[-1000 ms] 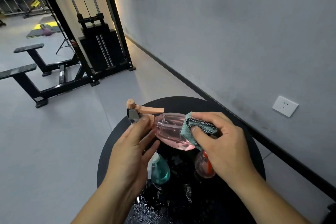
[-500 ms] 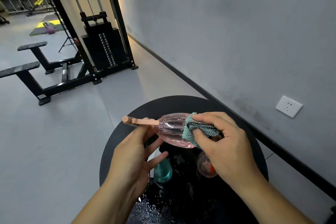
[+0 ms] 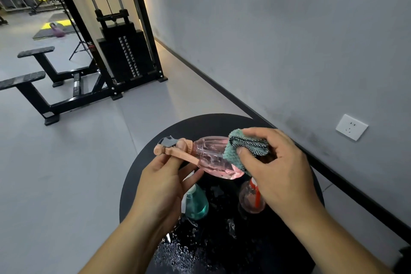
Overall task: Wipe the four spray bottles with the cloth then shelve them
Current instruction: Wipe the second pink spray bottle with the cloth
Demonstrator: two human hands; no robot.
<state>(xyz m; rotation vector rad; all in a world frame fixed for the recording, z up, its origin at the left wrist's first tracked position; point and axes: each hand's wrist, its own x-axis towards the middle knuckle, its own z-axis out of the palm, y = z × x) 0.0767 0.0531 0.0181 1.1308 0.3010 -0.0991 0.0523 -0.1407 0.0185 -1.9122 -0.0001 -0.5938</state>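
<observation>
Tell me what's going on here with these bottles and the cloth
A person is wiping a pink spray bottle, held sideways over a round black table. The left hand holds it near the trigger, and the right hand presses a teal cloth against its body. A teal bottle and a red-capped bottle stand on the wet tabletop. No shelf is visible nearby.

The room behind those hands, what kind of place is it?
Most likely a gym. A cable machine with a weight stack stands by the wall, black padded benches sit on the floor, and a purple kettlebell rests on a mat further back.
</observation>
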